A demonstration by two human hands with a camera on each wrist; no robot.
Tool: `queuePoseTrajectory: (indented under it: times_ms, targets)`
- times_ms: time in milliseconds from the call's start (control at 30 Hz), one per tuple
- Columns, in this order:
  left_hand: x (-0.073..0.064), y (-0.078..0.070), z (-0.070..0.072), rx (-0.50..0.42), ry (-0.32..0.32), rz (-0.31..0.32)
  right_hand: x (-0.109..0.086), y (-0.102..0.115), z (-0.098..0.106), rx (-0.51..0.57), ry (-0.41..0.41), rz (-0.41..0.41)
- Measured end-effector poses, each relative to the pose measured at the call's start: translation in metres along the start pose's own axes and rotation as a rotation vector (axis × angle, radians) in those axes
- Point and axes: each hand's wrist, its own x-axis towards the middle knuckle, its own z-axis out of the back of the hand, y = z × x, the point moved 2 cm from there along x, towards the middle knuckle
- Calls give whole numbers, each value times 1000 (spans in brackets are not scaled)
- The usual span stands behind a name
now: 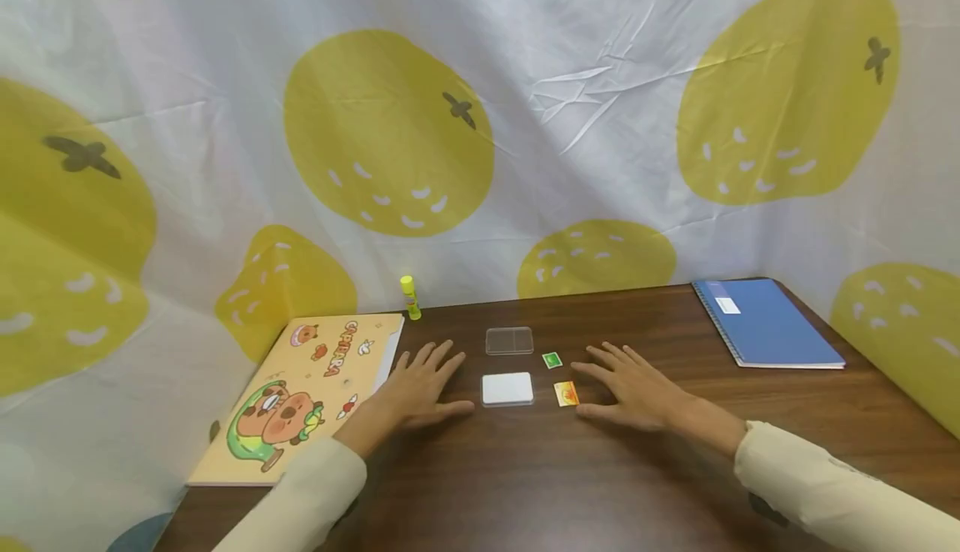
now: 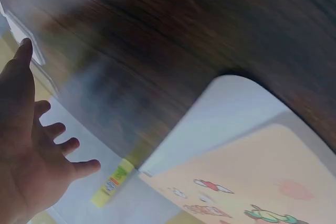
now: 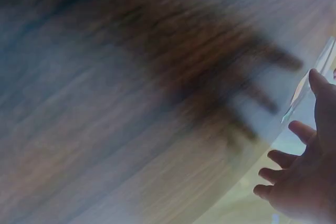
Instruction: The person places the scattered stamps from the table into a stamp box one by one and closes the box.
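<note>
Between the two hands on the brown table lies a small clear case holding a white card or stack. Behind it is a clear plastic lid. Two small pictures lie to the right, a green stamp-like piece and an orange one. The left hand, fingers spread, is left of the white item and holds nothing. The right hand, also spread and holding nothing, is just right of the orange piece. Both wrist views show straight, parted fingers; whether they touch the table I cannot tell.
A folder with capybara drawings lies at the left, partly behind the left forearm. A yellow glue stick stands at the back edge. The blue notebook lies at the back right. A lemon-patterned cloth surrounds the table.
</note>
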Motion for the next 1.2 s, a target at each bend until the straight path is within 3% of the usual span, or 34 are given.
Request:
queuePoseTrajectory:
  times_ms: [200,433,767,1033,1200]
  targets:
    - [8,-12,1,2,18,-60,3,9,1,14,1,57]
    - [13,-24,4,-66,-8,-128,6,16,-1,58,-1,76]
    - [16,-31,1,-205,26,-90,16,20,-4,74,-23,135]
    - [18,-31,-4,-232,21,-71,20,23,-4,70,-14,164]
    - [19,-32,-3,-244,7,-64,22,23,-4,92,7,141]
